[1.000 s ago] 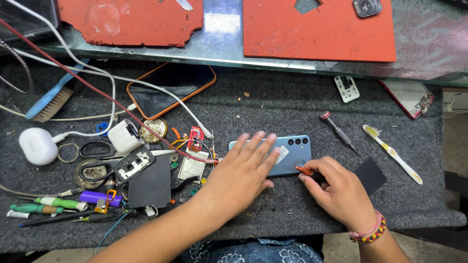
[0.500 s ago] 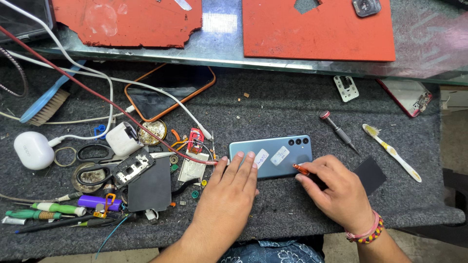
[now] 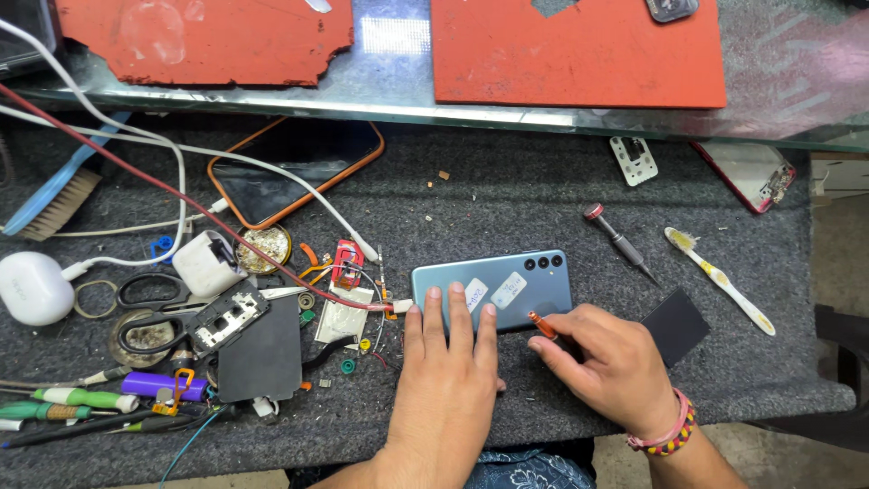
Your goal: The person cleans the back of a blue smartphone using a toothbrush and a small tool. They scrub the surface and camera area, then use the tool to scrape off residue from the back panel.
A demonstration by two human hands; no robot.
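The left hand [image 3: 450,376] lies flat with its fingers [image 3: 455,306] nearly together, tips pressing on the near edge of a blue-grey phone [image 3: 496,286] that lies back-up on the dark mat [image 3: 507,199]. The right hand [image 3: 608,362] sits just right of those fingers, its thumb and forefinger pinched on a small orange-tipped tool [image 3: 541,324] whose tip touches the phone's lower right edge.

The likeliest trouble, as I judge it, is a slip: the left fingertips hold only the near edge, so a hard push from the tool could skid the phone away from both hands, or the tip could jump off the edge and scratch the back or jab the left fingers beside it.

Just left of the left fingers, a white cable [image 3: 299,195] plugs into the phone's end amid loose small parts and rings [image 3: 348,366]; a sliding phone could tug that plug or scatter those bits.

Beyond the right fingers lie a black square pad [image 3: 679,324], a screwdriver [image 3: 619,241] and a toothbrush [image 3: 720,279], all well apart. Further left are scissors [image 3: 149,299], a white charger block [image 3: 204,263] and a second phone in an orange case [image 3: 294,167].
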